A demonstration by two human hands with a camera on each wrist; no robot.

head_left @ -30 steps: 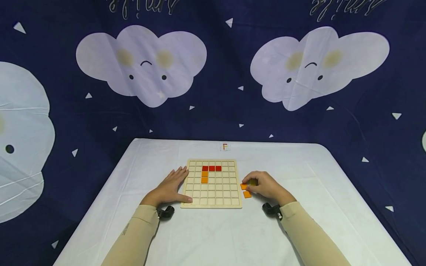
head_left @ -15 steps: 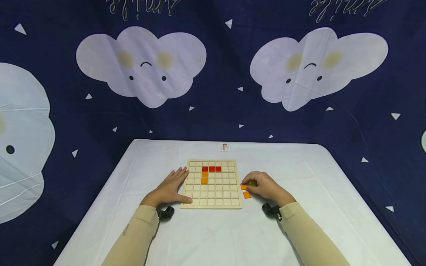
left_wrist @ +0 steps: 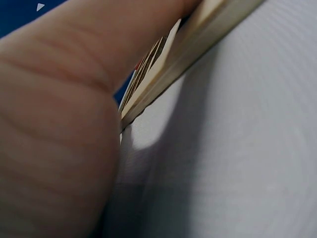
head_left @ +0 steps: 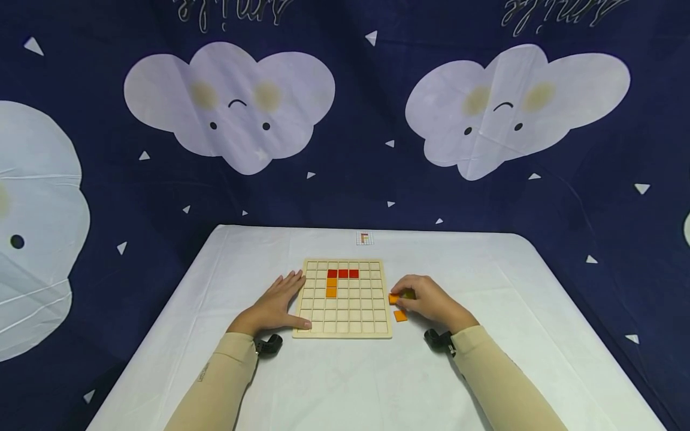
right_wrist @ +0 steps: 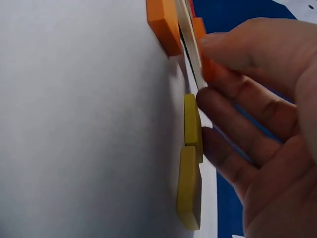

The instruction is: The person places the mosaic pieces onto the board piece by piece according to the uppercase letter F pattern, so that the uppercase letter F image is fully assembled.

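Note:
My right hand (head_left: 428,299) pinches an orange square tile (right_wrist: 208,73) between thumb and fingers, just off the right edge of the wooden grid board (head_left: 359,317). A second orange tile (head_left: 401,315) lies on the table in front of it. Under that hand are two yellow tiles, a farther one (right_wrist: 191,119) and a nearer one (right_wrist: 188,188), partly hidden in the head view. On the board, three red tiles (head_left: 343,273) form a row, with two orange tiles (head_left: 331,287) below the leftmost. My left hand (head_left: 272,305) rests at the board's left side, fingers spread, thumb on its front corner.
A small printed pattern card (head_left: 365,238) lies behind the board on the white-covered table (head_left: 345,389). A dark blue cloth (head_left: 345,197) with clouds hangs beyond the table's far edge. Each wrist wears a black camera.
The pinched orange tile and my right fingers have shifted slightly up and left. My left hand, the board and the tiles on it have not moved.

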